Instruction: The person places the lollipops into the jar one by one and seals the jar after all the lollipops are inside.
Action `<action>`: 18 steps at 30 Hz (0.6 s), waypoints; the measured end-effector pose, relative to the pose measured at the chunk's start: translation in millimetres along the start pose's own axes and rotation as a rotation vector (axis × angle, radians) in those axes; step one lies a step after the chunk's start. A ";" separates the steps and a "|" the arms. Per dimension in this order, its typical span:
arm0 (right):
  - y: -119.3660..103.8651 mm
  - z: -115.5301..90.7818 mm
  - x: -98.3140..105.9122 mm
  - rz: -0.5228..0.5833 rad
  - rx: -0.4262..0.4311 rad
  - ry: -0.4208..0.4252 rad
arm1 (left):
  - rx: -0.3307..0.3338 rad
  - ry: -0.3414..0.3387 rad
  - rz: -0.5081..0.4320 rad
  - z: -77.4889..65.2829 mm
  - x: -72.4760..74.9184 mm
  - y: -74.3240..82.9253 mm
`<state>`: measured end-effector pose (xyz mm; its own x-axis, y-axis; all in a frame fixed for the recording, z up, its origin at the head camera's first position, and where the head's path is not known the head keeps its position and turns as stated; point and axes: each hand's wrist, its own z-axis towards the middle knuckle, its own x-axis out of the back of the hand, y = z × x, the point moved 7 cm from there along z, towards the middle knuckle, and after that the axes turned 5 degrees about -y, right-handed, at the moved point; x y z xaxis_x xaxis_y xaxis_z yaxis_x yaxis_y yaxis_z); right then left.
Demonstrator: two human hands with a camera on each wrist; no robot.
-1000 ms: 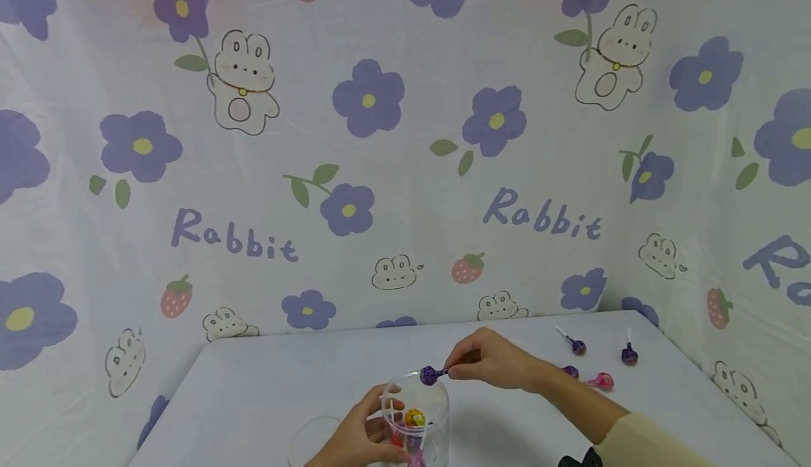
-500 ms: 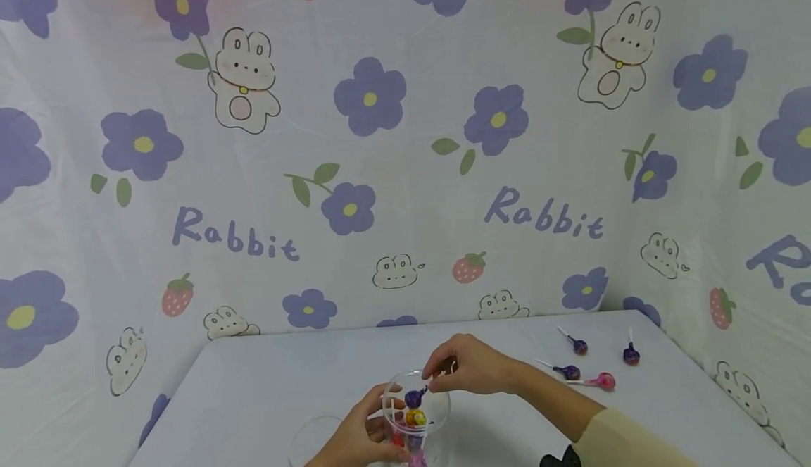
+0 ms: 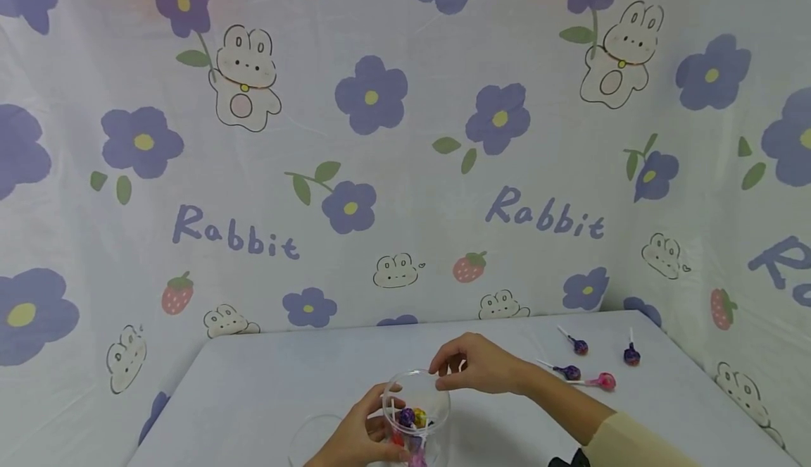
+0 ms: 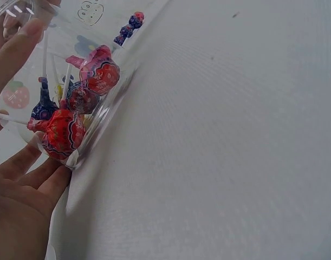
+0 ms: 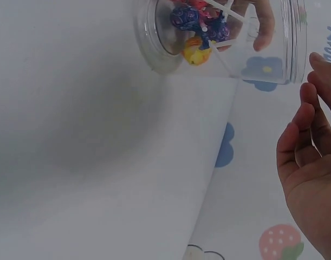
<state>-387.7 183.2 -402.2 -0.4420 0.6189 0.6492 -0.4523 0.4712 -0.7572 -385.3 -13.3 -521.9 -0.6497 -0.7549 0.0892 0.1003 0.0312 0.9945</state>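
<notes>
My left hand (image 3: 355, 428) grips a clear plastic jar (image 3: 441, 435) from its left side, thumb in front and fingers behind. Several wrapped lollipops lie inside: a purple lollipop (image 3: 406, 417) beside a yellow lollipop (image 5: 198, 52), with a red lollipop (image 4: 62, 132) and a pink-and-red lollipop (image 4: 102, 73) against the wall. White sticks point various ways. Just over the right edge of the open rim, my right hand (image 3: 478, 365) holds nothing, its fingers loosely bent and thumb near the index finger. In the right wrist view its fingertips are right at the rim.
On the right of the white table (image 3: 272, 375) lie two purple lollipops near the back, (image 3: 579, 346) one slanted, and another purple lollipop (image 3: 570, 372) beside a pink lollipop (image 3: 605, 381). A clear round lid (image 3: 296, 433) lies left of the jar. Patterned cloth (image 3: 418, 171) hangs behind.
My right hand brought a purple lollipop over the jar from the right and let it go inside. It has since drawn back slightly to the rim. The left hand keeps its grip.
</notes>
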 end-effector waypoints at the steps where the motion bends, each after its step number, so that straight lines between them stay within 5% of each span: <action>1: -0.1 -1.0 0.5 0.005 -0.002 0.000 | 0.004 0.003 0.000 0.0 0.0 0.2; 18: 13.0 -31.6 35.5 -0.007 -0.034 0.076 | -0.017 -0.014 -0.027 -1.1 -1.2 0.7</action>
<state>-384.8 231.1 -391.3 -0.3784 0.6610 0.6479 -0.4277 0.4959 -0.7557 -383.6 -13.1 -521.3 -0.6627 -0.7463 0.0631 0.0949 -0.0001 0.9955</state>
